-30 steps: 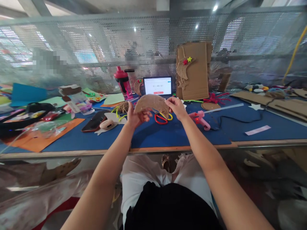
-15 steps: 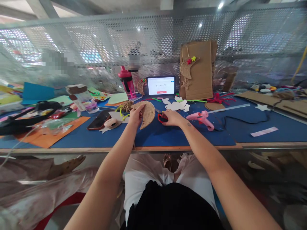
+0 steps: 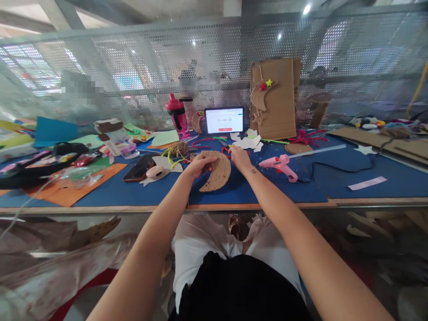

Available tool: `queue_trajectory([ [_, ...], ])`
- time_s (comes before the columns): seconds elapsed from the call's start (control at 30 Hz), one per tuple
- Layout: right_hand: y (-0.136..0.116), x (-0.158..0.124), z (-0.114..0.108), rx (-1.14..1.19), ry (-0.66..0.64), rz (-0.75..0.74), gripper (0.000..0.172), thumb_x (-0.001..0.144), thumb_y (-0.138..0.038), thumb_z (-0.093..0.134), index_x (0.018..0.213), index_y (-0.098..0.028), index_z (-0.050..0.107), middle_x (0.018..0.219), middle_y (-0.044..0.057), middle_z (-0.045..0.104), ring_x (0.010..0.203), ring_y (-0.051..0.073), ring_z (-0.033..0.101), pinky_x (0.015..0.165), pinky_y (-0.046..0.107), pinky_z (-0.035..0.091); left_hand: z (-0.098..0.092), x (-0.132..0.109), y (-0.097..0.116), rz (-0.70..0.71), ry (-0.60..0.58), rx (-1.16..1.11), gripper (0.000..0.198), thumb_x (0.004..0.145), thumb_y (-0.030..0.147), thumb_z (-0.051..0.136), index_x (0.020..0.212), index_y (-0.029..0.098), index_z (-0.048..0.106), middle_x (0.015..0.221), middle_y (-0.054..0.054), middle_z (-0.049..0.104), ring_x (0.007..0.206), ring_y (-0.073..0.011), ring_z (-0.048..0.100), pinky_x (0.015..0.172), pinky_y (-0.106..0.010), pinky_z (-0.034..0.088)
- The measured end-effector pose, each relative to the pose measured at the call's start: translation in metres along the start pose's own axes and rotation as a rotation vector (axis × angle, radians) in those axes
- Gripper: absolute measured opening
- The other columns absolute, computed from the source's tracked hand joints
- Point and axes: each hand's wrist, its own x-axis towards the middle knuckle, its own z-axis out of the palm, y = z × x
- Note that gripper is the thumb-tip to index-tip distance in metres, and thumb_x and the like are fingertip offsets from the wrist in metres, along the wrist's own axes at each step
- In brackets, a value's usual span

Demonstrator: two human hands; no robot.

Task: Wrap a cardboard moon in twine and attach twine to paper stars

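My left hand (image 3: 201, 164) grips a crescent moon wrapped in brown twine (image 3: 219, 174), thumb on top, its curved side facing right. Just beyond the moon, my right hand (image 3: 239, 157) has its fingers closed at the red-handled scissors (image 3: 226, 151), which are mostly hidden behind the fingers and the moon. White paper scraps (image 3: 248, 141) lie past my right hand. A pink glue gun (image 3: 281, 165) with a small lit red light rests to the right of it. Left of the moon lies a bundle of twine (image 3: 179, 148).
A tablet showing a timer (image 3: 224, 120) stands at the back beside a pink bottle (image 3: 177, 117). Cardboard (image 3: 281, 104) leans on the mesh panel with a decorated crescent hanging on it. A phone (image 3: 138, 168) and an orange sheet (image 3: 70, 189) lie left. A black cord (image 3: 347, 167) runs right.
The crescent moon has moved right and nearer with my left hand. My right hand has gone slightly farther forward with the scissors, and the scissors are now more hidden.
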Motion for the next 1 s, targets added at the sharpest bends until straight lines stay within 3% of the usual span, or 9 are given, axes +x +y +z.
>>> queue_trajectory([
  [0.17, 0.01, -0.008, -0.015, 0.115, 0.098, 0.079, 0.035, 0.093, -0.01, 0.033, 0.114, -0.012, 0.06, 0.102, 0.011, 0.071, 0.097, 0.019, 0.064, 0.086, 0.028, 0.044, 0.003, 0.001, -0.008, -0.076, -0.124, 0.171, 0.028, 0.054, 0.025, 0.086, 0.066, 0.011, 0.064, 0.051, -0.004, 0.061, 0.042, -0.011, 0.054, 0.039, -0.018, 0.037],
  [0.23, 0.008, -0.012, -0.019, 0.187, 0.138, 0.055, 0.034, 0.092, -0.012, 0.034, 0.114, -0.014, 0.06, 0.095, 0.007, 0.072, 0.092, 0.017, 0.065, 0.083, 0.026, 0.045, 0.003, 0.003, -0.013, -0.058, -0.107, 0.257, 0.033, 0.053, 0.029, 0.087, 0.07, 0.014, 0.063, 0.052, -0.002, 0.061, 0.041, -0.0109, 0.053, 0.039, -0.019, 0.036],
  [0.3, 0.003, -0.016, -0.021, 0.262, 0.185, 0.013, 0.03, 0.091, -0.013, 0.039, 0.109, -0.016, 0.063, 0.093, 0.006, 0.072, 0.09, 0.018, 0.066, 0.081, 0.026, 0.045, 0.001, 0.005, -0.016, 0.036, 0.014, 0.451, 0.036, 0.054, 0.033, 0.087, 0.072, 0.017, 0.061, 0.05, 0.001, 0.058, 0.04, -0.0106, 0.049, 0.041, -0.02, 0.032],
  [0.43, -0.005, -0.021, -0.023, 0.297, 0.214, -0.037, 0.031, 0.088, -0.012, 0.038, 0.105, -0.017, 0.064, 0.092, 0.007, 0.071, 0.088, 0.02, 0.065, 0.079, 0.028, 0.044, -0.003, 0.002, -0.011, 0.311, 0.364, 0.854, 0.027, 0.061, 0.036, 0.083, 0.07, 0.019, 0.063, 0.048, 0.002, 0.051, 0.051, -0.0154, 0.051, 0.051, -0.024, 0.031],
  [0.53, -0.006, -0.023, -0.025, 0.303, 0.199, -0.053, 0.034, 0.086, -0.01, 0.035, 0.106, -0.015, 0.062, 0.092, 0.007, 0.07, 0.085, 0.02, 0.064, 0.077, 0.027, 0.043, -0.006, -0.006, 0.005, 0.365, 0.434, 0.933, 0.018, 0.073, 0.037, 0.072, 0.073, 0.019, 0.067, 0.049, 0.001, 0.052, 0.055, -0.0181, 0.054, 0.056, -0.025, 0.031],
  [0.67, -0.005, -0.023, -0.028, 0.294, 0.18, -0.024, 0.036, 0.086, -0.009, 0.032, 0.111, -0.014, 0.057, 0.095, 0.008, 0.069, 0.085, 0.02, 0.063, 0.076, 0.027, 0.042, -0.021, -0.027, 0.033, 0.399, 0.334, 1.018, 0.017, 0.075, 0.035, 0.068, 0.066, 0.02, 0.068, 0.051, -0.001, 0.058, 0.052, -0.0168, 0.051, 0.054, -0.025, 0.03],
  [0.77, -0.006, -0.024, -0.03, 0.269, 0.153, 0.011, 0.036, 0.087, -0.01, 0.033, 0.115, -0.015, 0.054, 0.093, 0.008, 0.069, 0.085, 0.021, 0.064, 0.075, 0.029, 0.041, -0.042, -0.047, 0.045, 0.42, 0.168, 1.081, 0.007, 0.071, 0.026, 0.066, 0.07, 0.023, 0.072, 0.058, -0.001, 0.064, 0.054, -0.0172, 0.053, 0.055, -0.024, 0.034],
  [0.9, -0.006, -0.024, -0.031, 0.257, 0.146, 0.009, 0.034, 0.089, -0.012, 0.038, 0.119, -0.017, 0.053, 0.087, 0.006, 0.07, 0.082, 0.021, 0.064, 0.072, 0.029, 0.04, -0.065, -0.08, 0.036, 0.432, -0.108, 1.232, 0.026, 0.069, 0.014, 0.057, 0.083, 0.026, 0.075, 0.09, -0.003, 0.074, 0.082, -0.0223, 0.065, 0.074, -0.028, 0.047],
  [1.0, -0.006, -0.024, -0.03, 0.278, 0.148, 0.003, 0.027, 0.091, -0.02, 0.043, 0.115, -0.019, 0.056, 0.084, 0.004, 0.071, 0.081, 0.021, 0.064, 0.069, 0.029, 0.039, -0.07, -0.1, 0.021, 0.488, -0.319, 1.396, 0.031, 0.073, 0.011, 0.053, 0.091, 0.024, 0.073, 0.108, -0.007, 0.071, 0.106, -0.0248, 0.062, 0.093, -0.035, 0.047],
])
